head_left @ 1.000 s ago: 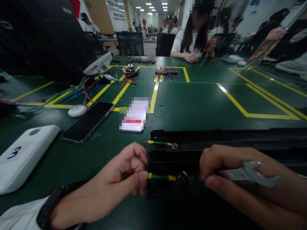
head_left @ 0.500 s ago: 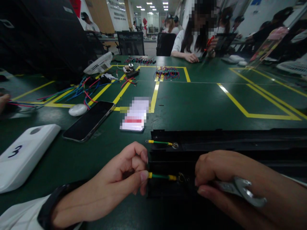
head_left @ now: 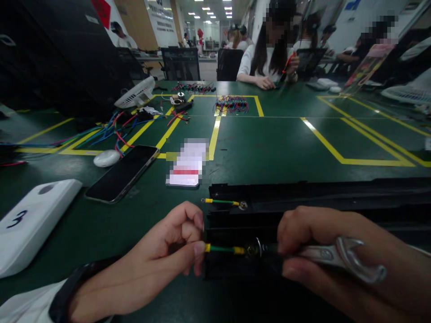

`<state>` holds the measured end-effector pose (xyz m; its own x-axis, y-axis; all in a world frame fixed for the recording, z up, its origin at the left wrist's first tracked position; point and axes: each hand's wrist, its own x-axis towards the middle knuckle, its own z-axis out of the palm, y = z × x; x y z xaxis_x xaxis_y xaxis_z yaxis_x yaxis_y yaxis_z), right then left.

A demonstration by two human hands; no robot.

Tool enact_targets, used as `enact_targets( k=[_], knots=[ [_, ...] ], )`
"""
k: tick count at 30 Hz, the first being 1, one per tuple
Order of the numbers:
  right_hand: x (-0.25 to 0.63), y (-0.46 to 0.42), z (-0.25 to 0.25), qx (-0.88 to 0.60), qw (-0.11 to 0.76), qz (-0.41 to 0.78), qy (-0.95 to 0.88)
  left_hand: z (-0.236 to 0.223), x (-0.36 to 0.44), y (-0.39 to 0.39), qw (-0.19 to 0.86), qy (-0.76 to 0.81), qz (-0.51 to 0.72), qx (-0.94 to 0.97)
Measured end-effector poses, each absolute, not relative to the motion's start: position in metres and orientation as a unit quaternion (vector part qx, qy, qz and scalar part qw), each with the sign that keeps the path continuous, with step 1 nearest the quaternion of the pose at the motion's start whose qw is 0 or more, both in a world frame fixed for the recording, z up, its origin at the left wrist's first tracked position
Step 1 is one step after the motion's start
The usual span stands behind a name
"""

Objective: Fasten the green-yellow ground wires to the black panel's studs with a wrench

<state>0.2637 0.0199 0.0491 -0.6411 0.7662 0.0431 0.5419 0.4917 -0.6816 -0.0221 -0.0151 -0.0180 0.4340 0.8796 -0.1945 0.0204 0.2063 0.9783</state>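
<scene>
2 wires (head_left: 222, 249) ptly in blk channels (head_left: 296, 196)

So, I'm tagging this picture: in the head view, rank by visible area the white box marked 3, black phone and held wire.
White box
Black phone
Held wire, one end hidden by left fingers

Two hands were in view, one left hand (head_left: 178, 242) and one right hand (head_left: 323, 229), with one combination wrench (head_left: 321, 254), two short green wires with yellow ends (head_left: 225, 249), at least two long black channels (head_left: 303, 197), two smartphones (head_left: 124, 175) and one white slab marked 3 (head_left: 43, 220).
</scene>
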Motion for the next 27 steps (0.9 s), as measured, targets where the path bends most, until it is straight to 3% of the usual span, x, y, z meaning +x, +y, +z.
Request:
enact_targets(
  k=[11, 21, 27],
  knots=[
    [0.238, 0.018, 0.052, -0.405, 0.186, 0.269, -0.854, -0.013, -0.019, -0.014, 0.659, 0.420, 0.330, 0.529],
    [0.261, 0.018, 0.049, -0.352, 0.125, 0.319, -0.871, -0.015, -0.021, -0.016, 0.660, 0.410, 0.334, 0.533],
    [0.264, 0.020, 0.055, -0.378, 0.189, 0.361, -0.831, -0.015, -0.021, -0.015, 0.660, 0.419, 0.325, 0.532]
  ],
)
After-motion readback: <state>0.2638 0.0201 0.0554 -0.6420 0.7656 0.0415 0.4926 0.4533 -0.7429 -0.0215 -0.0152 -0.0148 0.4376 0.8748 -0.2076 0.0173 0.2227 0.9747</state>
